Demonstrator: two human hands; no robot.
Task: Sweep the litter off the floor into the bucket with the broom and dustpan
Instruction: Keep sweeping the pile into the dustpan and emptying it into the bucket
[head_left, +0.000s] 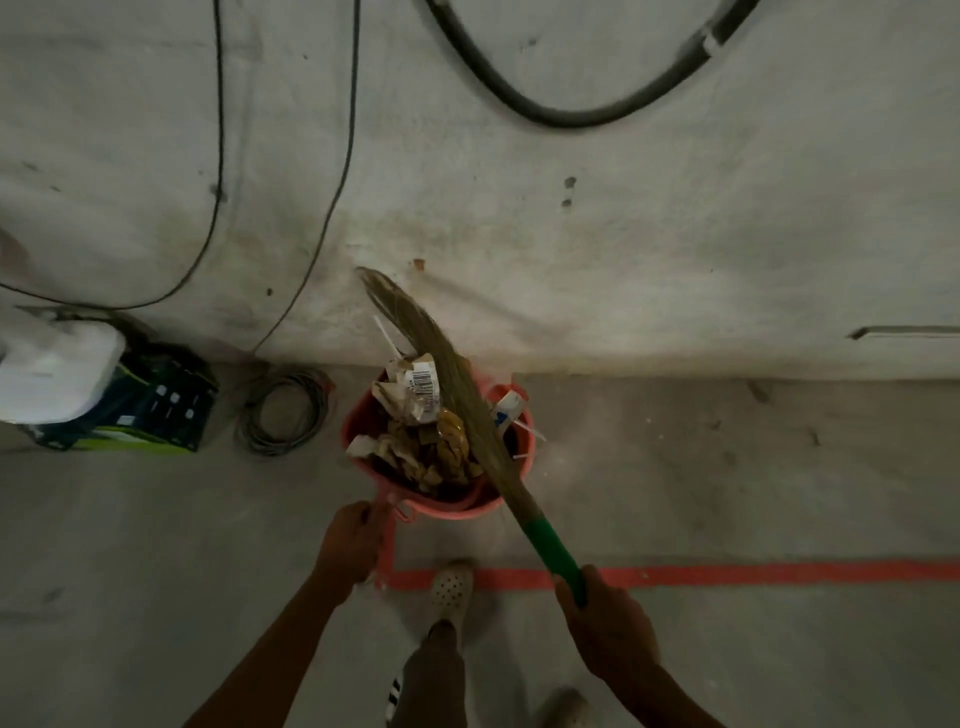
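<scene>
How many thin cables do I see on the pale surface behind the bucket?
2. The left cable bends away toward the left edge; the right cable comes down toward the wire coil. Parts beyond the frame are hidden.

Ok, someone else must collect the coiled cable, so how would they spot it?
Find the pink bucket full of litter. Left of it lies the coil, between the bucket and a dark box. Unlike the other cables, which trail loose, it is wound into a grey ring.
</scene>
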